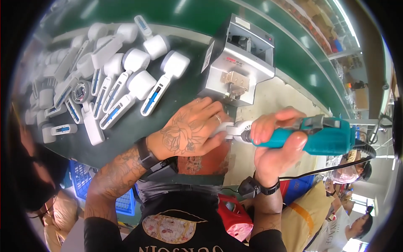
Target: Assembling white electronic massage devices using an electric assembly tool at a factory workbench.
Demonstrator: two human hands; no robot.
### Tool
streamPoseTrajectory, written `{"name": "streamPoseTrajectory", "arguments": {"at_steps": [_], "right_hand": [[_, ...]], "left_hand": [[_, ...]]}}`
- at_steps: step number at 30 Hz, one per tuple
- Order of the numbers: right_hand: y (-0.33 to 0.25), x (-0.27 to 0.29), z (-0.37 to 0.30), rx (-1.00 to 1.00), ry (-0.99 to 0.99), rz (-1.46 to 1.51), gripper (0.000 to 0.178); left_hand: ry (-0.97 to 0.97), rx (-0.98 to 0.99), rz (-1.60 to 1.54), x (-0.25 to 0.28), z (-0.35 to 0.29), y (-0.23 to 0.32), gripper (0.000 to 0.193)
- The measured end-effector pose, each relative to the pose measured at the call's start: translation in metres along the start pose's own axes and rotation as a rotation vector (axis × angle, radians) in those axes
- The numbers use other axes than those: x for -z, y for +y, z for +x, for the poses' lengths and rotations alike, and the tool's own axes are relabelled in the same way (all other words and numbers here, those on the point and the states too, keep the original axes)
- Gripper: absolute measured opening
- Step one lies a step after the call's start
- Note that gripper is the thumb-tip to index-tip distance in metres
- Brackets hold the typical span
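Note:
My left hand, tattooed on its back and with a ring on one finger, is closed around a white handheld device that has a handle and a round head. The fingers cover most of its handle. From the other side, my right hand grips a teal electric screwdriver, held level. Its nose points left and meets the device's round head; the very tip is hidden by my fingers. A pile of similar white devices, several with blue strips along their handles, lies to the left on the dark green tabletop.
A grey metal machine stands just beyond my hands. Below them lies a worn reddish board. The screwdriver's black cable loops at the right. A blue crate is at lower left. A person is at lower right.

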State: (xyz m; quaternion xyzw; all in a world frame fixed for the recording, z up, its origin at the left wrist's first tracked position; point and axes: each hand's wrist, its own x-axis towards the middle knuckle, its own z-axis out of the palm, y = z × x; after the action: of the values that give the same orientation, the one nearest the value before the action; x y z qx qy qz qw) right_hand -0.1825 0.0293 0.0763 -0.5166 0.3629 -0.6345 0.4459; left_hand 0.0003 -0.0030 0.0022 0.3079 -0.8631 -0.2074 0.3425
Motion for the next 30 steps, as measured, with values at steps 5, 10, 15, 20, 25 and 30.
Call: {"name": "streamPoseTrajectory", "arguments": {"at_steps": [5, 10, 15, 20, 25, 30], "right_hand": [[0.005, 0.001, -0.013, -0.034, 0.027, -0.207, 0.067], [0.011, 0.003, -0.009, -0.015, 0.02, -0.161, 0.064], [0.019, 0.003, -0.007, -0.033, -0.001, -0.137, 0.058], [0.031, 0.013, -0.023, -0.096, 0.009, 0.06, 0.029], [0.04, 0.017, -0.027, -0.084, 0.003, -0.104, 0.014], [-0.004, 0.039, -0.028, 0.115, 0.105, -0.121, 0.054]], "left_hand": [[0.002, 0.009, -0.033, -0.004, -0.003, 0.003, 0.027], [0.005, 0.006, -0.032, -0.001, -0.001, 0.001, 0.028], [-0.017, 0.015, -0.012, 0.008, 0.004, 0.003, 0.031], [-0.057, 0.021, -0.029, 0.001, 0.01, 0.007, 0.038], [-0.041, -0.002, -0.002, 0.002, 0.009, 0.021, 0.037], [-0.014, -0.053, 0.06, 0.007, 0.015, 0.033, 0.035]]}}
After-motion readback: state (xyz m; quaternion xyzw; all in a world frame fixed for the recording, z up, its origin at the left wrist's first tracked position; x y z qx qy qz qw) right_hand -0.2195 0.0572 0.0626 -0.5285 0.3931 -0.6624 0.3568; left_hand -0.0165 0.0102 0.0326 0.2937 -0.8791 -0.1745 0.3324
